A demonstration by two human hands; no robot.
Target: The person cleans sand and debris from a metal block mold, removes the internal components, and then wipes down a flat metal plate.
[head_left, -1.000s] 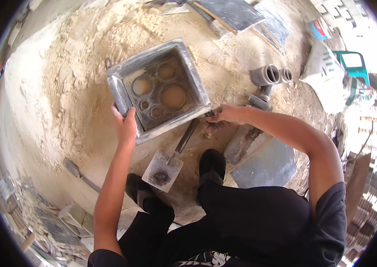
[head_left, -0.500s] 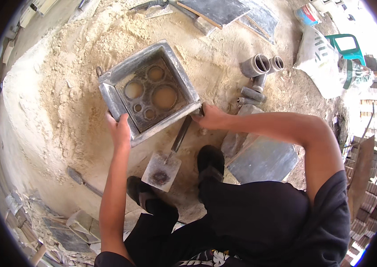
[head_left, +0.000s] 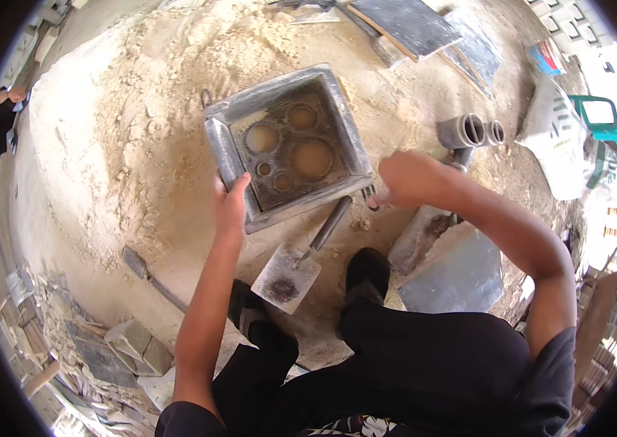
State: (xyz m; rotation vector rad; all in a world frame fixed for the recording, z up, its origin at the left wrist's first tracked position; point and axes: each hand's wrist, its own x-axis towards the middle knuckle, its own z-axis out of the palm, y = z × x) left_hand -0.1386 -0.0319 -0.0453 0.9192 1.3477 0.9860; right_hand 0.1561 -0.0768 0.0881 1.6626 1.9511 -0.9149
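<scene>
A square grey box-shaped mould [head_left: 334, 80] is tilted above the sandy ground. Its recessed floor has several round openings of different sizes, and metal loops stick out from its sides. My left hand [head_left: 231, 207] grips the lower-left wall, thumb over the rim. Beside the right corner, my right hand [head_left: 414, 180] is closed in a fist next to a metal loop [head_left: 372, 198]; its fingers are turned from view, so I cannot tell whether they hold the loop. Below the mould, a trowel with a square blade [head_left: 286, 278] and dark handle lies near my feet.
Loose pale sand [head_left: 141, 95] is heaped behind and left of the mould. Pipe pieces [head_left: 463, 131], a dark flat slab [head_left: 454, 277] and a white sack [head_left: 556, 138] lie to the right. Another long-handled tool [head_left: 152, 277] is at left. Another person [head_left: 4, 120] shows at the far left.
My right hand has come off the mould's corner and shifted up and right, leaving the loop in sight. My left hand keeps its grip. The whole view has shifted, with the scene appearing further right.
</scene>
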